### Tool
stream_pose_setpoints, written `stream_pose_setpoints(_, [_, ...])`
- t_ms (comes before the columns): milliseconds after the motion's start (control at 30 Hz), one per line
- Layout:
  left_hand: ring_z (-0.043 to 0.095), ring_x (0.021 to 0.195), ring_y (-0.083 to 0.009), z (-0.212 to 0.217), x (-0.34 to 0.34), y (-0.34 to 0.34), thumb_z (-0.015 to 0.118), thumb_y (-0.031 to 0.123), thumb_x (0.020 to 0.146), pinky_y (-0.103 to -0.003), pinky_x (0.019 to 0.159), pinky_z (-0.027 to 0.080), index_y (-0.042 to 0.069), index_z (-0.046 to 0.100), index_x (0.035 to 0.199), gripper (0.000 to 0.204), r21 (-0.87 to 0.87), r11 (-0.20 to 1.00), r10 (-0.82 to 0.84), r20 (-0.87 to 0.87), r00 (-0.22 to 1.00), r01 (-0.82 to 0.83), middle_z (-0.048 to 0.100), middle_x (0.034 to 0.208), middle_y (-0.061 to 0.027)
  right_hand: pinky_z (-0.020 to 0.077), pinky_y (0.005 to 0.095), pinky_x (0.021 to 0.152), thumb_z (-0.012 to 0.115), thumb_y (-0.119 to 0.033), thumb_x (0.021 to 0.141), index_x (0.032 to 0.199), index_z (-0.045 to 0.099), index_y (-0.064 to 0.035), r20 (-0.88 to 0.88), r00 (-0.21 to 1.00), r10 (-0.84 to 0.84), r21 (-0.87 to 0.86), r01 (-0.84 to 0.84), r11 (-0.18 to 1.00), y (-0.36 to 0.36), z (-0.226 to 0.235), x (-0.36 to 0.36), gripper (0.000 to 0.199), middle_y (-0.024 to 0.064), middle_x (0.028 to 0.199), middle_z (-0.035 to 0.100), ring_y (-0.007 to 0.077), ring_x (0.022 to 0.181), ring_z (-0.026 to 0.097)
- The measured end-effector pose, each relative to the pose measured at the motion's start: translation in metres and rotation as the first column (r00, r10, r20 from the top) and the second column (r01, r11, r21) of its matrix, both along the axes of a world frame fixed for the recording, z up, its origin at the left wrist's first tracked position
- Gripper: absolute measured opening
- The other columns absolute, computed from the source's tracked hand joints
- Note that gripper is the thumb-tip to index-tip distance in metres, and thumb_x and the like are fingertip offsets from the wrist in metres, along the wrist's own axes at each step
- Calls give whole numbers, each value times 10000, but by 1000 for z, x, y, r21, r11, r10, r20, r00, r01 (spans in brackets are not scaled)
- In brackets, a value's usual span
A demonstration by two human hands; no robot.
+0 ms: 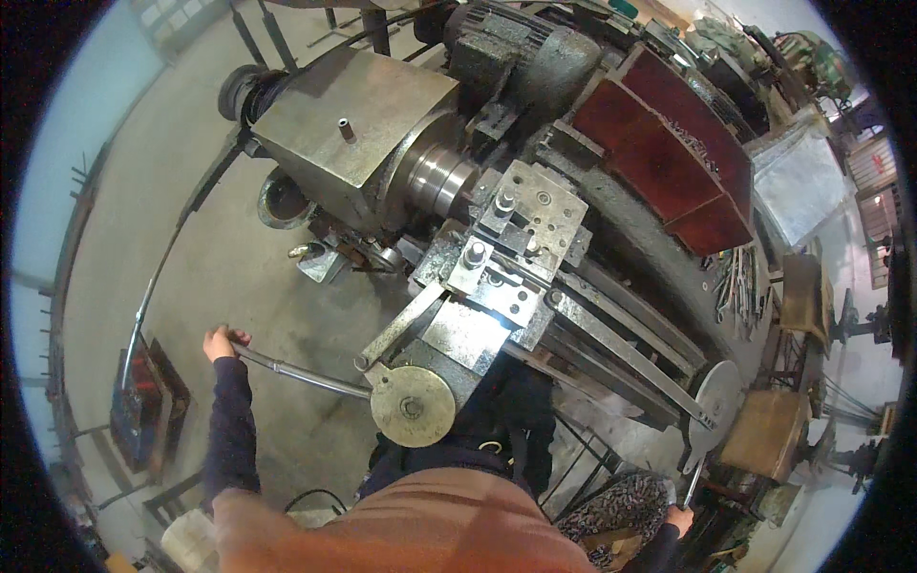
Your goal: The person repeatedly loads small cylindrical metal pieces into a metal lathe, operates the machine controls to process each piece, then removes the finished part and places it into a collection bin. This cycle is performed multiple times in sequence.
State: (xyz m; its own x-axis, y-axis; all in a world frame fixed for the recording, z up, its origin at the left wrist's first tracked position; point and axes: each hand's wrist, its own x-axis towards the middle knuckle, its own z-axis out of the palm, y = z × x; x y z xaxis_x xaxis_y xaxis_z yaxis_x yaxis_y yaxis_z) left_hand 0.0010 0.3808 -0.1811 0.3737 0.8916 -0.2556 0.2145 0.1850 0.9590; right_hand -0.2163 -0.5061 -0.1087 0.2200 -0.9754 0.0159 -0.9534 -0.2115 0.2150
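In front of me stands a small metal lathe with a boxy headstock (325, 110) and a shiny round spindle nose (441, 180). Beside the spindle nose sits a bolted tool slide (544, 205). My left hand (225, 343) is closed around the outer end of a long steel lever (306, 376), which runs to a round brass-coloured hub (413, 408) on the slide's near side. At the lower right, my right hand (679, 519) grips a thin metal handle (693, 482) below a round disc (718, 393) at the lathe's end. Whether a workpiece sits in the spindle is too small to tell.
Behind the slide lies a dark red divided tray (659, 143), with several wrenches (737, 286) to its right. A greasy motor (525, 57) stands behind the headstock. Dark metal pieces fill a container (621, 511) near my right arm. Another long lever (158, 277) hangs at left.
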Motion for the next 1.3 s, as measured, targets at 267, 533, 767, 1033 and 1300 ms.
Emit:
stream_pose_setpoints(267, [543, 513, -264, 4, 14, -5, 442, 48, 792, -383, 463, 524, -74, 460, 953, 203, 28, 998, -56, 29, 998, 55, 526, 637, -174, 467, 436, 779, 626, -256, 652, 935, 634, -17, 117, 992, 46, 10, -47, 999, -20, -22, -31, 370, 216, 932, 628, 381, 898, 594])
stream_pose_setpoints(533, [546, 497, -266, 10, 21, -5, 433, 48, 789, -384, 474, 531, -92, 476, 946, 215, 59, 992, -114, -11, 993, 114, 531, 623, -184, 462, 429, 790, 622, -244, 650, 989, 615, -22, 102, 995, -16, -10, 17, 1000, -16, -22, -23, 405, 205, 955, 628, 384, 893, 590])
stream_pose_setpoints(767, [545, 495, -267, 8, 1, -1, 428, 50, 776, -399, 501, 534, -117, 466, 1001, 283, 4, 990, -141, 73, 987, 141, 529, 622, -187, 460, 428, 799, 620, -251, 646, 968, 608, -6, 68, 997, -22, 5, 22, 1000, -13, -21, -26, 405, 223, 964, 620, 383, 910, 586])
stream_pose_setpoints(1033, [552, 502, -256, -2, 17, 1, 438, 63, 788, -389, 488, 524, -72, 494, 979, 241, 33, 993, -113, 58, 992, 112, 539, 627, -169, 459, 421, 798, 611, -234, 634, 946, 598, 14, 77, 997, 7, -6, -6, 1000, -10, -25, -26, 399, 235, 946, 618, 386, 921, 583])
stream_pose_setpoints(1300, [569, 519, -268, 6, 19, -2, 444, 62, 775, -384, 503, 528, -67, 484, 1007, 269, 39, 984, -176, 29, 984, 175, 548, 639, -180, 464, 418, 807, 645, -262, 619, 948, 594, -1, 92, 996, 4, 38, -8, 999, -14, -25, -28, 423, 220, 966, 618, 383, 913, 587])
